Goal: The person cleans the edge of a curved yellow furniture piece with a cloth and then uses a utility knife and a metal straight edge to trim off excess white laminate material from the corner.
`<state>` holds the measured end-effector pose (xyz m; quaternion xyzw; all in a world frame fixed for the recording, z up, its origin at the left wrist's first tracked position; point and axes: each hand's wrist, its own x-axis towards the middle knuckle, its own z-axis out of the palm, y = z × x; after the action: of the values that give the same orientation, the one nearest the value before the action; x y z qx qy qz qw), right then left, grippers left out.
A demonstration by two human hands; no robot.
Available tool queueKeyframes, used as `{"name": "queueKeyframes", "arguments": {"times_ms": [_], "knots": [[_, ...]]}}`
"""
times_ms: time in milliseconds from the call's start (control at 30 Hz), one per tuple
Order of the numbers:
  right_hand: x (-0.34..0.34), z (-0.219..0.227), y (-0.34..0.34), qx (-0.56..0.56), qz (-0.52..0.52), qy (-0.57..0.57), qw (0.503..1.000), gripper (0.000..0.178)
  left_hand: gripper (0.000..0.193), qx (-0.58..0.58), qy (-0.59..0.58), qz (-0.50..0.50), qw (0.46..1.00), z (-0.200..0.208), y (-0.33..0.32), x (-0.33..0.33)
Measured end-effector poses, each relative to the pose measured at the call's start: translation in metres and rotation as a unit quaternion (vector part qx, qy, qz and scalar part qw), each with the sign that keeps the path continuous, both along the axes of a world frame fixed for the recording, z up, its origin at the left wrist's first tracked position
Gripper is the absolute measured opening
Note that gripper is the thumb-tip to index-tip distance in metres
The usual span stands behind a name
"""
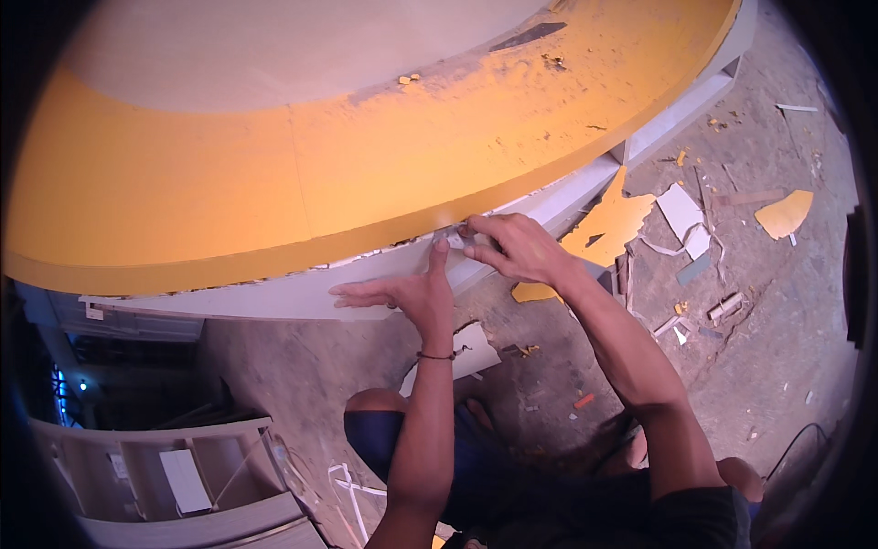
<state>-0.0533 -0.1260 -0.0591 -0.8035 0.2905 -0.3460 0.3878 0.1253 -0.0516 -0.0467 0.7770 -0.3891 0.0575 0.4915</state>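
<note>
Left hand (402,295) lies flat & open, fingers spread toward the person's left, palm pressed on the pale grey edge strip (274,295) that runs under the orange tabletop (229,192). Thumb points up, its tip just at the tabletop's lower rim. It grips nothing; prob. laid flat so the strip stays tight against the curved side.

Just right of that thumb, touching or nearly so, right hand (512,247) is curled, fingertips pinched together at the seam where strip meets orange rim. Something small seems held betw. finger & thumb, too small to tell what. Pinch sits right at the joint, likely bc that's where the strip lifts or ends.

Strip's long axis follows the tabletop's curve: runs from far left of the left hand, past both hands, up to the right beyond the right hand. Its face is upright, facing the person.

Right of & below the right hand, on the floor (759,311): orange laminate offcuts (608,224), white scraps (681,209), well apart from the hands.
</note>
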Motion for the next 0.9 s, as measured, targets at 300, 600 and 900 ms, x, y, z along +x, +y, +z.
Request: {"name": "queueKeyframes", "arguments": {"times_ms": [300,600,900], "knots": [[-0.011,-0.013,0.003,-0.007,-0.017,0.002,1.0,0.033,0.171,0.019,0.03,0.001,0.999,0.003,0.004,-0.015],[-0.012,-0.008,-0.001,-0.026,0.001,-0.009,1.0,0.036,0.169,0.0,0.003,-0.022,1.0,-0.007,0.001,-0.011],[-0.017,0.003,-0.002,0.003,-0.004,0.051,0.999,0.035,0.169,-0.006,0.023,-0.028,0.999,-0.007,-0.002,-0.013]]}}
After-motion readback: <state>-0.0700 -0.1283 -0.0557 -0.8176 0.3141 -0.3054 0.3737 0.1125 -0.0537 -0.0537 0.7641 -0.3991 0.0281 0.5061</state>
